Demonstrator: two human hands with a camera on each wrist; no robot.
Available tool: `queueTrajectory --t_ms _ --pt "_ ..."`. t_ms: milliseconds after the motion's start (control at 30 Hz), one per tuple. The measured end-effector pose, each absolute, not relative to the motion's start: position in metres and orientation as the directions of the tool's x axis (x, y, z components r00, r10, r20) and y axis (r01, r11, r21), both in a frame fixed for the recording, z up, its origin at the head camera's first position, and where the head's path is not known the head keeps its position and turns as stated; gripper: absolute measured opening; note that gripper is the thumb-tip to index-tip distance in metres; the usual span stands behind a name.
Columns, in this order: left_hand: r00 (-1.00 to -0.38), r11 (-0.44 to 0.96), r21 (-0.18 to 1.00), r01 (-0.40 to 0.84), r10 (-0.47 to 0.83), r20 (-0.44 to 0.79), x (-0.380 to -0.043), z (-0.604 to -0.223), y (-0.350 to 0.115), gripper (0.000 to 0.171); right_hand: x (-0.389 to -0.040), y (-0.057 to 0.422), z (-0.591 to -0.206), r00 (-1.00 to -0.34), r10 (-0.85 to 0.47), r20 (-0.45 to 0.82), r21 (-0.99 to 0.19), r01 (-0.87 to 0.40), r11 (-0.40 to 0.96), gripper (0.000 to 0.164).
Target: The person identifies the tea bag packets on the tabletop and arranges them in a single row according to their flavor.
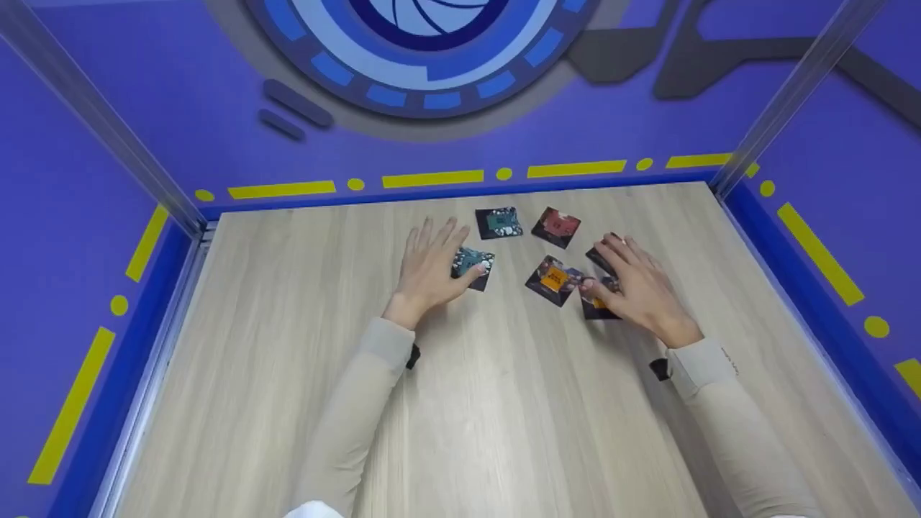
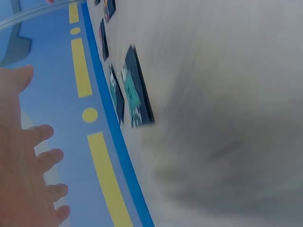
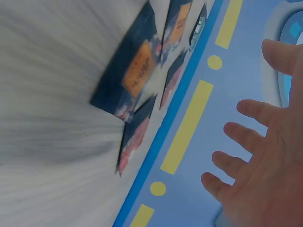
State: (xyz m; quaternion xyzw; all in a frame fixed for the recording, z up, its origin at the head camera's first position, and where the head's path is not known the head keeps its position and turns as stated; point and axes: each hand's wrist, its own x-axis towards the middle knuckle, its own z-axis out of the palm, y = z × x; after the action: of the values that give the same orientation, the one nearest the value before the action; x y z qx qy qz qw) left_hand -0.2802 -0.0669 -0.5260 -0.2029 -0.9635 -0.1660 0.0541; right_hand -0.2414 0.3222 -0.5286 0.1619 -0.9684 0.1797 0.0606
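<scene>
My left hand (image 1: 428, 270) is spread flat over a teal-labelled dark square packet (image 1: 473, 280), overlapping its left side in the head view. Behind that packet lies a second teal-labelled one (image 1: 499, 224). The fingers of my right hand (image 1: 640, 291) reach out straight over two more squares. One has an orange label (image 3: 138, 68); the other, with a red pattern (image 3: 135, 139), is mostly hidden by the fingers in the head view. Between the hands lie another orange-labelled packet (image 1: 552, 280) and a red-labelled one (image 1: 557, 226). In both wrist views the hands appear raised over the table, holding nothing.
The squares are spread on a light wood table (image 1: 460, 403), toward its back. Blue panels (image 1: 180, 101) with yellow dashes rise behind it and on both sides. Metal posts (image 1: 101, 115) stand at the back corners. A black strap piece (image 1: 659, 369) shows under the right wrist.
</scene>
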Motion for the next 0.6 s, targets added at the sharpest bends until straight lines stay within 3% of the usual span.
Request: queueTrajectory --t_ms 600 --pt "-0.851 0.821 0.233 0.522 0.521 0.069 -0.281 -0.548 0.018 0.074 -0.226 0.326 -0.555 -0.936 -0.335 0.111 -0.354 -0.352 0.866 0.068"
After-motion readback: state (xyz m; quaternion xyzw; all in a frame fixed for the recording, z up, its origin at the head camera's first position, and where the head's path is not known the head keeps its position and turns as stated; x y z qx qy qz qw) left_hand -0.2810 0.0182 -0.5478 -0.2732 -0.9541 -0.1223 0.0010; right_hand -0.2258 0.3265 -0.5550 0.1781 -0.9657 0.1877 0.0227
